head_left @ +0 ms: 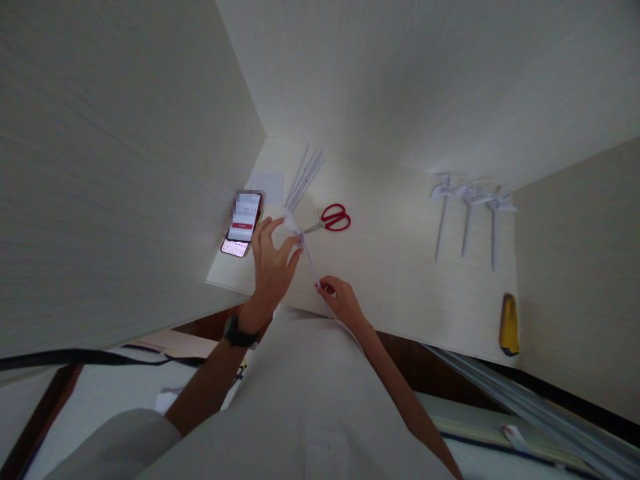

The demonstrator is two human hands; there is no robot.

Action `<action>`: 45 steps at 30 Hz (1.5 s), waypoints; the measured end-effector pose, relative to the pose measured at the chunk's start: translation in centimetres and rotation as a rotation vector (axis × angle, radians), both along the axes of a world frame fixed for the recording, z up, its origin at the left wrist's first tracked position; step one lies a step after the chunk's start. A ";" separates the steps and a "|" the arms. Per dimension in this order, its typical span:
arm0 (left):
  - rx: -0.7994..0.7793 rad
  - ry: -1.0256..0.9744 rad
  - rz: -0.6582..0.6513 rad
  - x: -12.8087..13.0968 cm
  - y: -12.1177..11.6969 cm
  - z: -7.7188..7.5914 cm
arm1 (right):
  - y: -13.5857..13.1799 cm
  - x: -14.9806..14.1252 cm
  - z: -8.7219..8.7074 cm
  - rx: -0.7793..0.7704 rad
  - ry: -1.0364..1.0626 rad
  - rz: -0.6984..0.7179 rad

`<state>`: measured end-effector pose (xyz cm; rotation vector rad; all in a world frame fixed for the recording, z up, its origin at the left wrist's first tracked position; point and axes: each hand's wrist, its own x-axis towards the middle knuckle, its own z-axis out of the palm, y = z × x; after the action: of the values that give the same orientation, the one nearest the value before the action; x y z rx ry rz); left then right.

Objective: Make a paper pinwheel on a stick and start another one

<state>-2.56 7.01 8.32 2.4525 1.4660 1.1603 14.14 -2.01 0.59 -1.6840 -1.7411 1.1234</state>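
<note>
A white paper pinwheel (291, 222) is between my hands, its folded head at the upper left and its thin stick slanting down to the right. My left hand (274, 257) has its fingers curled round the folded paper head, thumb and fingertip close to where head and stick meet. Lower down, my right hand (341, 298) pinches the stick near its bottom end. Red-handled scissors (336, 218) lie just right of my left hand, blades toward it. Beyond that hand, several thin white paper sticks (306, 177) lie in a loose bunch.
Three white pinwheels (468, 220) lie in a row at the right. A yellow and black tool (509, 325), perhaps a cutter, rests by the right wall. Two phones (243, 223) overlap near the left wall, beside a white paper sheet (267, 187). Panels enclose the table (395, 267) on three sides.
</note>
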 end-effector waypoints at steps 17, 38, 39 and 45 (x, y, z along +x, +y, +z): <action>0.018 0.041 0.002 0.5 0.5 0.2 | -0.4 0.2 0.3 0.042 -0.022 -0.030; -0.180 0.081 0.026 -0.6 -1.8 -2.2 | -2.6 2.2 -1.4 -0.016 -0.061 -0.344; -0.222 0.122 0.022 -0.7 -2.2 -3.1 | -3.0 2.5 -1.5 -0.014 -0.074 -0.387; -0.450 0.368 0.045 0.2 -6.0 -7.5 | -5.3 5.2 -2.1 0.044 -0.172 -0.592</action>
<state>-2.32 1.03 0.80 2.3896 1.6502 0.3272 19.34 -7.32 -1.50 -2.1182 -1.2046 0.6791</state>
